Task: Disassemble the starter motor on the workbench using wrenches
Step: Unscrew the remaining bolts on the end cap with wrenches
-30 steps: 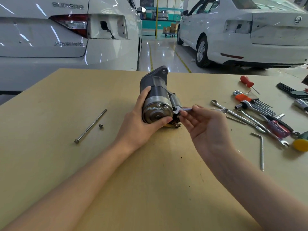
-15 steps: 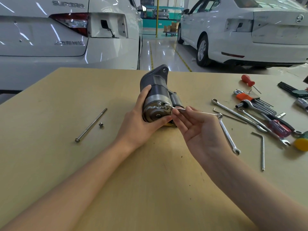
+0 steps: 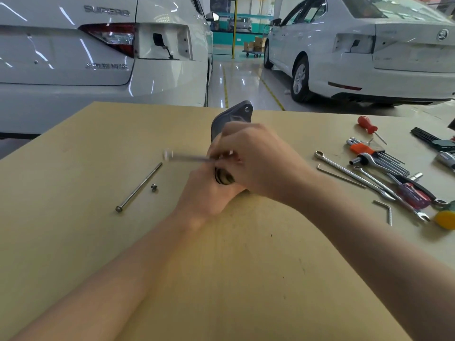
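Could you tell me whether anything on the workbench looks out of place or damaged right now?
Nothing stands out. A long bolt and a small screw lie loose left of the starter motor, apparently removed parts. Tools sit scattered at the right.

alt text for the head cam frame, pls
Left hand grips a starter motor on a workbench while the right hand holds a motion-blurred wrench at its end. A long bolt lies left; tools lie right.
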### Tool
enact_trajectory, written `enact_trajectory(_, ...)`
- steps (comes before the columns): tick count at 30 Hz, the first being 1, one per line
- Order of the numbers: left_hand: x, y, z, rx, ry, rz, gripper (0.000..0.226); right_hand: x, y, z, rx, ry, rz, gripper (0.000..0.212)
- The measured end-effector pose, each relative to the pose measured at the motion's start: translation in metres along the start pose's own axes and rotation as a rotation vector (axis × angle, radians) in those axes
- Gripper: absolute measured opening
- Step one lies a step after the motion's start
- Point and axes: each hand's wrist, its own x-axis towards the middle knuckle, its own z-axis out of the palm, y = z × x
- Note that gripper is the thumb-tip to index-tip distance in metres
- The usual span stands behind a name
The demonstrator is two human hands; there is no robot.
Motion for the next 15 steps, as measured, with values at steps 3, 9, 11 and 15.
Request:
enact_trajectory(3, 0.0, -0.001, 0.002, 0.05, -0.015, 0.041, 0.019, -0.002, 0.001, 0.003, -0.073, -0.078, -0.087, 0.022)
enact_trajectory(9, -0.002, -0.001, 0.003, -0.144, 0.021, 0.042, 0.087, -0.038, 0.014, 0.005, 0.87, 0.381, 0.283, 0.006)
enact_trajectory(11, -0.001, -0.001, 0.003, -0.143, 0.026, 0.045, 0.093, -0.053, 0.019, 0.009, 1.177, 0.453, 0.49, 0.007)
enact_trajectory(15, 0.0, 0.0, 0.003, -0.121, 0.029, 0.06, 0.095, -0.066, 0.023, 0.016, 1.668, 0.499, 0.757, 0.012)
